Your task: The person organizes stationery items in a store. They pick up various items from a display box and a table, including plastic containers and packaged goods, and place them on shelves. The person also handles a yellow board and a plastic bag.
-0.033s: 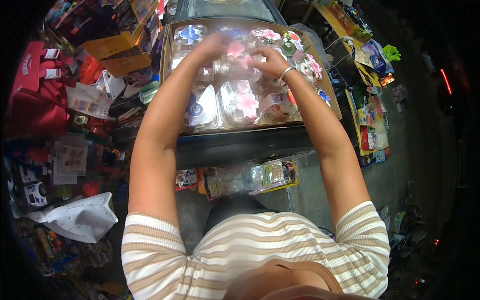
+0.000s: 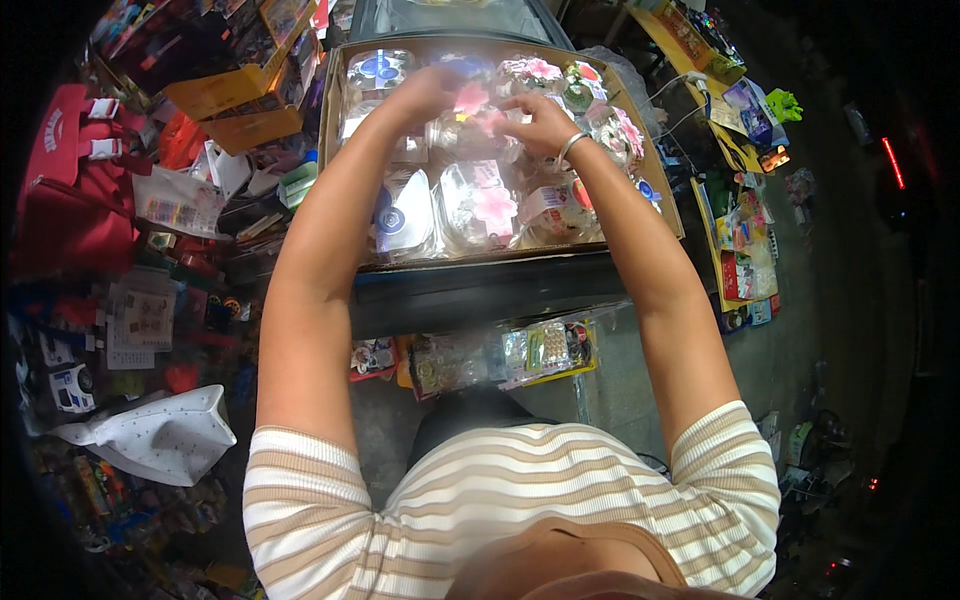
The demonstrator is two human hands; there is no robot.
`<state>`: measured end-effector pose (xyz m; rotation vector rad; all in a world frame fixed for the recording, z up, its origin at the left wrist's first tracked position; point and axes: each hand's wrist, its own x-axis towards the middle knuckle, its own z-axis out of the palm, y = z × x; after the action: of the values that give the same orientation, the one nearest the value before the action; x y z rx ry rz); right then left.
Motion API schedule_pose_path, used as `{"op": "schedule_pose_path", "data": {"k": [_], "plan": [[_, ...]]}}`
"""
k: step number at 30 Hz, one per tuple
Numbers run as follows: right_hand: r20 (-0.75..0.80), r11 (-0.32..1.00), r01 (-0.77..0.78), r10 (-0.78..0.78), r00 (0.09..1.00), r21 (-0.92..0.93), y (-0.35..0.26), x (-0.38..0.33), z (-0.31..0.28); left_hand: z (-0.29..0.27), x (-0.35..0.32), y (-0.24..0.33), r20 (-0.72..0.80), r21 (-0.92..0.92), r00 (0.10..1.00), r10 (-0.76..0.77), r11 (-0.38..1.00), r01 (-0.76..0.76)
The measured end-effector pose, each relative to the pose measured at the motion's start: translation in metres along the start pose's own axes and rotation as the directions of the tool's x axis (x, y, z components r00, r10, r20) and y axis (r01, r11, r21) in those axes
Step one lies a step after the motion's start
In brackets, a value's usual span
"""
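Note:
A wide cardboard box (image 2: pixel 334 110) stands in front of me, packed with several clear plastic containers with pink flowers and white, blue and red labels. Over its far middle part, my left hand (image 2: pixel 428 95) reaches in, its fingertips lost in bright glare. My right hand (image 2: pixel 543 127) faces it from the right, a bracelet at the wrist, thumb and forefinger spread apart. Between the hands lies a container with a pink flower (image 2: pixel 471 97); the right fingertips are close to it or touching it. Nearer to me, another flower container (image 2: pixel 480 215) sits beside a white-labelled pack (image 2: pixel 405 215).
Crowded goods fill the left side, with a red bag (image 2: pixel 75 190), a yellow carton (image 2: pixel 235 100) and a white spotted pouch (image 2: pixel 175 435). Below the box are packaged goods (image 2: pixel 500 355). At right, a yellow-edged shelf (image 2: pixel 706 230) holds small packs; white cables (image 2: pixel 670 90) run nearby.

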<state>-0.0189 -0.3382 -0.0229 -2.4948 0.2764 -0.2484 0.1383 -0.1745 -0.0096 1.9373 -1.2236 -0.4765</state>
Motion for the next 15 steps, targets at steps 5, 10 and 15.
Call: {"op": "schedule_pose_path", "data": {"k": [5, 10, 15], "plan": [[0.154, 0.972, -0.176, 0.152, 0.976, 0.154, 0.001, 0.004, -0.009, 0.001, -0.007, 0.004, 0.062, -0.077, 0.998, -0.004, 0.997, 0.009], [0.130, 0.920, -0.157, 0.117, 0.985, 0.360, 0.016, 0.015, -0.008, 0.005, -0.019, 0.019, 0.042, -0.102, 0.993, 0.111, 0.989, -0.107], [0.104, 0.891, -0.227, 0.202, 0.974, 0.394, 0.020, 0.021, -0.006, 0.005, -0.022, 0.024, -0.031, -0.118, 1.000, -0.004, 0.993, 0.000]]}}
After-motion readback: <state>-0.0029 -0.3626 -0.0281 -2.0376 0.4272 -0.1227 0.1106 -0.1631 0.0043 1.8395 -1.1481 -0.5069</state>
